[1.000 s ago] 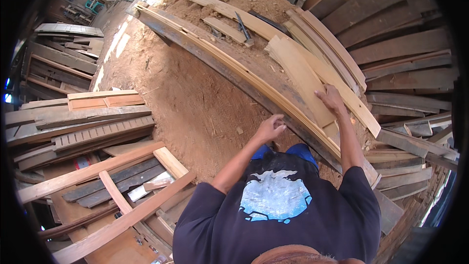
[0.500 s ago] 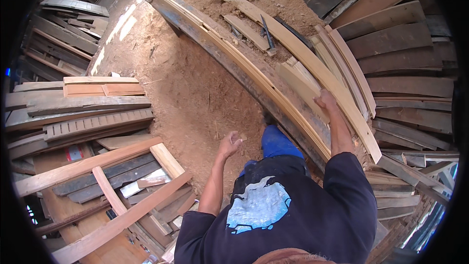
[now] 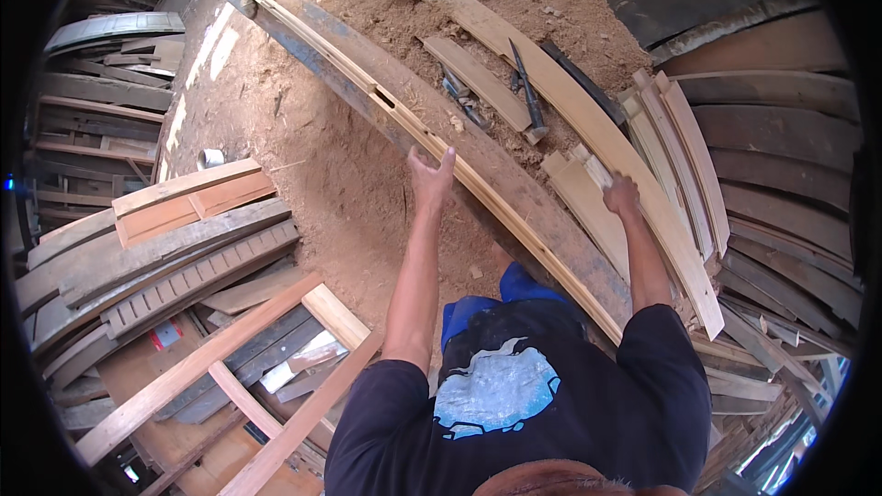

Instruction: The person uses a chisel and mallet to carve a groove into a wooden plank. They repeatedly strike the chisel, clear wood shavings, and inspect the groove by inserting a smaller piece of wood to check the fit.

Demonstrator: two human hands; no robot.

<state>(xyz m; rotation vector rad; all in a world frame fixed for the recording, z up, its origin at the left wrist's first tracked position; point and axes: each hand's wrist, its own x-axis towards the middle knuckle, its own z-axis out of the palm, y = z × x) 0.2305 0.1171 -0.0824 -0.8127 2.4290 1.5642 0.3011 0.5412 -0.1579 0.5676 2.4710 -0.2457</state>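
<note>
A long, pale wooden strip (image 3: 491,197) with a slot cut in it lies along a dark, worn beam (image 3: 533,179) that runs diagonally before me. At its near edge is my left hand (image 3: 431,176), thumb and fingers apart; whether it presses on the wood is hard to tell. Beyond the beam, my right hand (image 3: 622,196) closes on the end of some small pale wood pieces (image 3: 593,166). Next to it lie a flat board (image 3: 588,211) and a long plank (image 3: 597,124). A dark-headed hammer (image 3: 530,96) rests farther up, beside a short board (image 3: 482,78).
Old boards (image 3: 772,161) are stacked along the right. On the left are more timber (image 3: 184,230) and a pale wooden frame (image 3: 216,354). Sawdust covers the ground (image 3: 340,174). A metal tool (image 3: 464,96) lies near the short board.
My left hand has moved forward from over the ground to the strip's edge, its fingers spreading. My right hand has shifted slightly and meets the small wood pieces. The view has turned a little.
</note>
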